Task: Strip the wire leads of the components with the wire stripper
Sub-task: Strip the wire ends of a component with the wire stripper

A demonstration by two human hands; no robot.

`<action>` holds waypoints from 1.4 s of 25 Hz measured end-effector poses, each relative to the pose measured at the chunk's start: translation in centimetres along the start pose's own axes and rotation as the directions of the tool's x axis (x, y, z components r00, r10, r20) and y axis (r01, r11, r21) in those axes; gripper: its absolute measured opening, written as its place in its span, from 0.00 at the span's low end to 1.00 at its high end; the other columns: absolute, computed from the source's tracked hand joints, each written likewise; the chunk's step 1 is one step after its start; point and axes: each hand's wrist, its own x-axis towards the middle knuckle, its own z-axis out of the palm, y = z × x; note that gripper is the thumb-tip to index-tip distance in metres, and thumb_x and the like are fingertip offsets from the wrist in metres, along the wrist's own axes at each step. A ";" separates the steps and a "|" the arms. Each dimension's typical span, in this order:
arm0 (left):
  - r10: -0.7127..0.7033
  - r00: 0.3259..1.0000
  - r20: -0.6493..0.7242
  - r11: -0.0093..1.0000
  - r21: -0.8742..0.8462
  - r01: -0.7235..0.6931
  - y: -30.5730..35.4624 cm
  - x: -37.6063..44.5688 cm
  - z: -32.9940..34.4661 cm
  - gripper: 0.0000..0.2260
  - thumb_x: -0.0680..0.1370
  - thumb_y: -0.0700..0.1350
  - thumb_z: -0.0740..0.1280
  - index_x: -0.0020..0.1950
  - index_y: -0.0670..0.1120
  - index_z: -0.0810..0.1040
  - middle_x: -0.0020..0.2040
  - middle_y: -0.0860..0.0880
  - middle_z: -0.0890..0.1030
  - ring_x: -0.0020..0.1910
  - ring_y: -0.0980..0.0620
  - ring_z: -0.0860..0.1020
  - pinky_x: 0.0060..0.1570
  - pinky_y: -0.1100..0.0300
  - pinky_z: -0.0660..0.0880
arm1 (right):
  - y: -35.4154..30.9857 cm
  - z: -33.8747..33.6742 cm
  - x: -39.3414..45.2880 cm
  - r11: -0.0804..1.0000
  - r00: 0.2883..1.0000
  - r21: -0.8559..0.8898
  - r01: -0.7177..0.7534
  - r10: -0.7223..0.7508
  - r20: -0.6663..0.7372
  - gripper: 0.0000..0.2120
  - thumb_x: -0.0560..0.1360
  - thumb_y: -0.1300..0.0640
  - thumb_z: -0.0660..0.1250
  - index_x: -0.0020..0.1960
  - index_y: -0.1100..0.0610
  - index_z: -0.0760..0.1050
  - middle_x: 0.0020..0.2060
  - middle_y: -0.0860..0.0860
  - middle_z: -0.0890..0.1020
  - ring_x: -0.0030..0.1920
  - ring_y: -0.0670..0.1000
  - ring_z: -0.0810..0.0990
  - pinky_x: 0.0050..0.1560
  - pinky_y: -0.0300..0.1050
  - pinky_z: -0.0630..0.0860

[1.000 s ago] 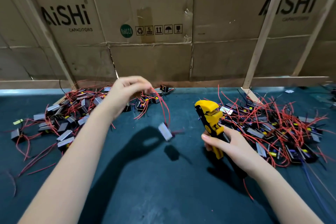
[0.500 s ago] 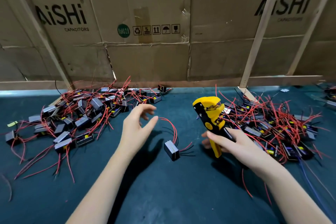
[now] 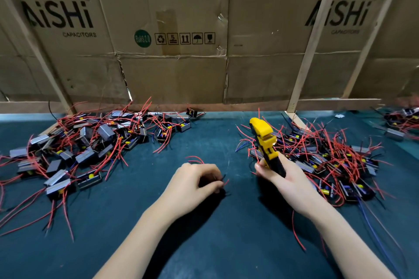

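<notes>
My right hand grips the black handles of a yellow wire stripper, whose head points up and away over the mat. My left hand is curled down on the dark green mat, fingers closed over a small component with red and black wire leads sticking out past the fingertips; the component's body is hidden under the hand. A pile of grey and black components with red leads lies at the left. Another pile of components lies at the right, behind the stripper.
A cardboard wall with wooden battens closes off the back of the bench. Loose red and blue wires trail toward me at the right. More components sit at the far right edge.
The component dropped from my raised left hand onto the mat. My left hand then came down toward me and closed over it. The stripper stayed in my right hand, shifting slightly.
</notes>
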 end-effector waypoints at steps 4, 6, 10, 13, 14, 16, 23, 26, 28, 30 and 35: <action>-0.093 0.995 -0.029 0.962 -0.259 0.082 -0.4 0.1 0.2 0.05 0.78 0.42 0.70 0.42 0.46 0.79 0.36 0.53 0.84 0.39 0.56 0.83 0.46 0.58 0.78 | 0.2 0.7 0.7 0.945 0.955 -0.325 -0.027 -0.071 -0.288 0.16 0.73 0.41 0.69 0.46 0.54 0.73 0.39 0.48 0.80 0.42 0.53 0.77 0.45 0.49 0.72; -0.115 0.993 0.038 0.918 -0.378 0.121 -0.9 0.1 0.1 0.05 0.79 0.42 0.69 0.43 0.45 0.79 0.38 0.49 0.85 0.41 0.53 0.83 0.47 0.59 0.78 | 0.4 1.1 1.1 0.834 0.926 -0.539 -0.119 -0.102 -0.362 0.20 0.72 0.38 0.68 0.47 0.55 0.72 0.42 0.51 0.80 0.46 0.57 0.78 0.49 0.52 0.72; -0.119 0.983 0.141 0.877 -0.450 0.171 -1.4 0.1 -0.1 0.05 0.81 0.43 0.66 0.46 0.46 0.79 0.40 0.48 0.85 0.42 0.55 0.81 0.46 0.64 0.75 | 1.5 1.3 1.5 0.456 0.921 -0.877 -0.152 -0.256 -0.293 0.28 0.66 0.40 0.75 0.50 0.62 0.75 0.44 0.59 0.80 0.46 0.62 0.78 0.48 0.55 0.70; -0.136 0.982 0.134 0.881 -0.437 0.182 -1.5 0.1 -0.3 0.05 0.81 0.44 0.66 0.46 0.47 0.79 0.36 0.50 0.82 0.38 0.57 0.77 0.39 0.63 0.73 | 1.7 1.4 1.4 0.399 0.921 -0.908 -0.131 -0.290 -0.260 0.26 0.61 0.44 0.79 0.47 0.63 0.75 0.41 0.60 0.79 0.43 0.62 0.77 0.45 0.55 0.70; -0.140 0.981 0.132 0.882 -0.433 0.184 -1.6 0.2 -0.3 0.05 0.81 0.44 0.66 0.45 0.47 0.79 0.35 0.51 0.81 0.36 0.57 0.76 0.36 0.63 0.73 | 1.7 1.6 1.4 0.393 0.917 -0.911 -0.122 -0.307 -0.255 0.25 0.61 0.45 0.79 0.46 0.62 0.75 0.40 0.60 0.78 0.42 0.62 0.77 0.45 0.55 0.70; -0.141 0.982 0.125 0.890 -0.419 0.181 -1.6 0.2 -0.1 0.05 0.80 0.44 0.67 0.45 0.46 0.79 0.32 0.52 0.79 0.32 0.59 0.74 0.32 0.65 0.72 | 1.5 1.8 1.3 0.382 0.909 -0.918 -0.104 -0.338 -0.243 0.25 0.60 0.46 0.79 0.45 0.62 0.75 0.39 0.59 0.78 0.41 0.61 0.76 0.44 0.54 0.70; -0.055 0.986 0.160 0.898 -0.425 0.119 -1.6 0.2 0.1 0.05 0.77 0.41 0.70 0.42 0.46 0.83 0.32 0.54 0.78 0.32 0.58 0.74 0.37 0.70 0.69 | 1.4 2.1 1.2 0.345 0.915 -0.937 -0.061 -0.356 -0.191 0.27 0.58 0.45 0.79 0.47 0.61 0.75 0.40 0.59 0.78 0.42 0.61 0.76 0.44 0.53 0.69; -0.076 0.989 0.125 0.910 -0.397 0.120 -1.6 0.3 -0.1 0.06 0.77 0.41 0.70 0.40 0.49 0.83 0.33 0.53 0.79 0.33 0.58 0.75 0.37 0.68 0.70 | 1.4 2.3 1.2 0.345 0.914 -0.938 -0.033 -0.370 -0.168 0.27 0.57 0.45 0.80 0.46 0.61 0.76 0.39 0.58 0.78 0.41 0.61 0.77 0.44 0.53 0.71; -0.120 0.991 0.063 0.921 -0.366 0.135 -1.9 0.3 -0.2 0.08 0.77 0.39 0.69 0.39 0.49 0.82 0.32 0.54 0.78 0.32 0.58 0.74 0.37 0.68 0.70 | 1.4 2.2 1.2 0.353 0.906 -0.936 -0.017 -0.389 -0.164 0.28 0.56 0.44 0.80 0.45 0.61 0.76 0.39 0.58 0.78 0.40 0.60 0.77 0.43 0.52 0.71; -0.172 0.985 0.003 0.932 -0.323 0.164 -2.0 0.4 -0.2 0.08 0.78 0.40 0.69 0.39 0.49 0.81 0.30 0.54 0.76 0.31 0.58 0.72 0.35 0.66 0.68 | 1.5 2.1 1.2 0.359 0.906 -0.933 -0.010 -0.391 -0.160 0.28 0.57 0.43 0.80 0.45 0.61 0.75 0.38 0.57 0.78 0.40 0.60 0.77 0.44 0.53 0.71; -0.217 0.976 0.022 0.925 -0.315 0.213 -1.6 0.3 0.2 0.09 0.77 0.40 0.69 0.37 0.49 0.81 0.28 0.54 0.76 0.29 0.58 0.72 0.34 0.67 0.69 | 1.5 2.3 1.1 0.362 0.908 -0.932 -0.021 -0.384 -0.169 0.28 0.57 0.43 0.80 0.45 0.61 0.76 0.38 0.57 0.79 0.40 0.60 0.78 0.44 0.53 0.71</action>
